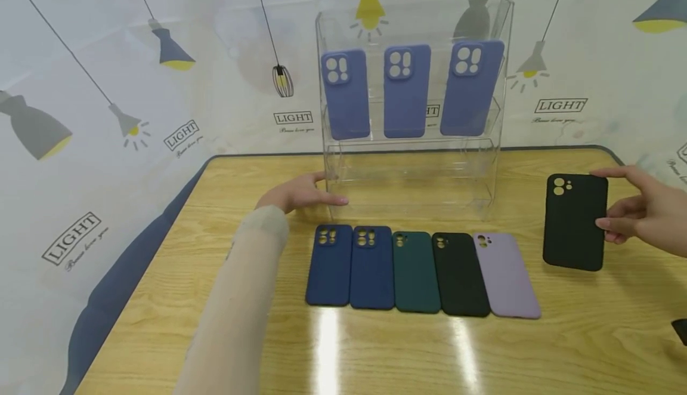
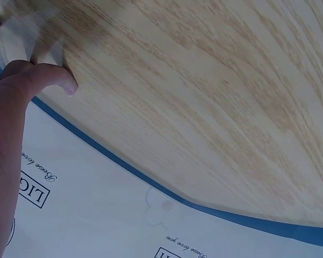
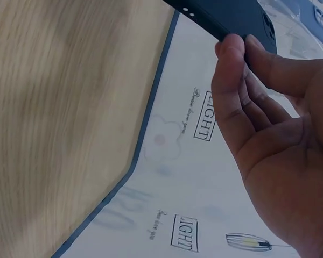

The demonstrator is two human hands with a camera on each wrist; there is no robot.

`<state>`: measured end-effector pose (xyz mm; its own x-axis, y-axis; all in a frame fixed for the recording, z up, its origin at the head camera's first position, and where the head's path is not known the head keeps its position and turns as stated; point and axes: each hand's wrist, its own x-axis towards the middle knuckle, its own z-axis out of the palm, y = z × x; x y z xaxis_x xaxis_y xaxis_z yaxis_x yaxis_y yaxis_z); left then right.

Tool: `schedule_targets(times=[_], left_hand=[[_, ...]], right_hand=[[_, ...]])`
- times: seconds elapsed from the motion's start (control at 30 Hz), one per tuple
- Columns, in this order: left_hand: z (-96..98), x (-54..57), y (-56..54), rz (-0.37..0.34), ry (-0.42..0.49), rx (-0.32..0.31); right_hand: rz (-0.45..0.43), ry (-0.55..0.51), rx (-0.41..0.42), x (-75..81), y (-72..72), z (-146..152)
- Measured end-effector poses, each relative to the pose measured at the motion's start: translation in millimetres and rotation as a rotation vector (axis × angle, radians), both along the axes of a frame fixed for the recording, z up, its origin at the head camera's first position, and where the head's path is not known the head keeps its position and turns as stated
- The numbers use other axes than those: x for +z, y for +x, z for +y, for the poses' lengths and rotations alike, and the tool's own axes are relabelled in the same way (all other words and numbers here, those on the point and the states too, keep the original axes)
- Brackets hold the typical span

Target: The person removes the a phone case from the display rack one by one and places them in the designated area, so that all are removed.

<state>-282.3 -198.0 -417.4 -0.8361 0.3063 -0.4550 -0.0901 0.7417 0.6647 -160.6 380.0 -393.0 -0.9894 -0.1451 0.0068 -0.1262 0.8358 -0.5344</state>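
My right hand [image 1: 646,210] pinches a black phone case [image 1: 574,222] by its right edge, its index finger stretched along the top corner. The case is held upright, cutouts at its upper left. In the right wrist view thumb and finger meet on the rim of that case [image 3: 231,21]. My left hand [image 1: 300,194] grips the lower left side of a clear tiered display rack [image 1: 408,198], thumb in front and other fingers partly hidden behind. Three periwinkle phone cases [image 1: 406,93] stand spaced apart on an upper tier. The left wrist view catches only part of the left hand [image 2: 29,80].
In front of the rack, a row of cases lies flat on the wooden table [image 1: 161,335]: two navy cases [image 1: 328,269], a dark green case [image 1: 416,275], a black case [image 1: 461,278] and a lilac case [image 1: 508,278]. A lamp-printed backdrop [image 1: 241,31] hangs behind.
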Motion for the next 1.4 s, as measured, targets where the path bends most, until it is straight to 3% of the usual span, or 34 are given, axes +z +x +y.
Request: schedule_targets(times=[0.27, 0.57, 0.7, 0.93, 1.17, 1.4], left_hand=[[1.3, 2.0, 1.5, -0.013, 0.006, 0.005], [-0.1, 0.6, 0.9, -0.006, 0.0, 0.005], [0.0, 0.3, 1.0, -0.002, 0.003, 0.011], [0.9, -1.8, 0.5, -0.002, 0.006, 0.014], [1.2, -1.5, 0.3, -0.002, 0.005, 0.015], [0.9, -1.3, 0.2, -0.008, 0.007, 0.014]], right_hand=[[-0.117, -0.009, 0.056, -17.5, 2.6, 20.1], [-0.448, -0.125, 0.151, -31.8, 0.8, 23.3], [-0.544, -0.147, 0.191, -38.6, -0.4, 19.7], [-0.585, -0.203, 0.252, -47.1, -0.2, 16.0], [-0.602, -0.189, 0.255, -47.6, 0.4, 6.3], [-0.651, -0.243, 0.273, -50.0, 0.2, 4.6]])
